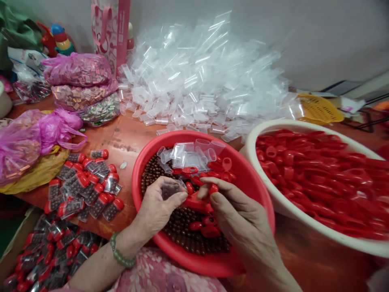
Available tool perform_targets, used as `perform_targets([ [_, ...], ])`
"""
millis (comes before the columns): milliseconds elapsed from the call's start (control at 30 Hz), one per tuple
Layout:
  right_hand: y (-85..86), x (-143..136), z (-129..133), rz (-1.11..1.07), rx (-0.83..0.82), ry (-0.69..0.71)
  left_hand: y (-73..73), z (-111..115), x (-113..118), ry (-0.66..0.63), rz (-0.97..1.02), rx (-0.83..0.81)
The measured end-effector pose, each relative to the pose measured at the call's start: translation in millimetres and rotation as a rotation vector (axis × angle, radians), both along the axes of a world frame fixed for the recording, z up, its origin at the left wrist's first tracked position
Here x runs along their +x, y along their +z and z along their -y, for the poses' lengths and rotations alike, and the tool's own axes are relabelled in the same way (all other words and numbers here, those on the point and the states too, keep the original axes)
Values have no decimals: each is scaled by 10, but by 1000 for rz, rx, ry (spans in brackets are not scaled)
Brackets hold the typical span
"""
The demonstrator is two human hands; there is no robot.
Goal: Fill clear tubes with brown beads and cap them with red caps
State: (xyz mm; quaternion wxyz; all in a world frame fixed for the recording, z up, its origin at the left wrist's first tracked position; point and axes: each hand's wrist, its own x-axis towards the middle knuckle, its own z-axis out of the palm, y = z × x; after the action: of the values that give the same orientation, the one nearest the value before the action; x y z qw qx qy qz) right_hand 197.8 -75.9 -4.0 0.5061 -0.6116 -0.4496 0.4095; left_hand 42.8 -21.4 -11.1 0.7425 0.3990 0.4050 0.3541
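Observation:
My left hand (152, 209), with a green bead bracelet at its wrist, grips a clear plastic tube (170, 189) holding small dark brown balls. Opposite it, my right hand (246, 219) pinches a small red plastic cap (214, 189) between thumb and fingers. The cap and tube are apart. Both hands hover over a red basin (197, 265). Inside it lie loose brown balls (152, 174), empty clear tubes (190, 156) and several red plastic pieces (210, 231), partly hidden by my hands.
A white tub (253, 162) of red plastic parts stands at right. Behind the basin rises a big heap of clear tubes (206, 89). Filled red-capped tubes (88, 186) lie at left, with more in a box (18, 239) below. Pink bags (75, 69) and a yellow basket (322, 108) sit farther back.

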Motion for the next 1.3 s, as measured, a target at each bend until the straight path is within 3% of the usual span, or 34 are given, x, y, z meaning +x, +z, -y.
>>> perform_targets([
  [233, -20, -88, -6, 499, 243, 13, -28, 20, 24, 104, -9, 32],
  [400, -84, -154, -8, 649, 383, 56, -31, 41, 27, 164, -48, 52],
  [633, -190, -180, 37, 836, 540, 146, -41, 47, 24, 147, -72, 42],
  [767, -176, -170, 39, 770, 502, 160, -51, 38, 19, 117, -46, 57],
  [867, -86, -81, -1, 538, 382, 141, -43, 36, 6, 62, 20, 58],
  [967, 35, 41, -58, 289, 227, 20, -12, 49, -14, -63, 55, 50],
  [1033, 111, 88, -80, 204, 191, -51, 13, 65, -27, -155, 24, 140],
  [1133, 206, 67, -73, 168, 279, -32, 24, 80, -37, -214, -12, 275],
  [1300, 260, -44, -51, 226, 462, 123, -4, 50, -34, -239, 41, 237],
])
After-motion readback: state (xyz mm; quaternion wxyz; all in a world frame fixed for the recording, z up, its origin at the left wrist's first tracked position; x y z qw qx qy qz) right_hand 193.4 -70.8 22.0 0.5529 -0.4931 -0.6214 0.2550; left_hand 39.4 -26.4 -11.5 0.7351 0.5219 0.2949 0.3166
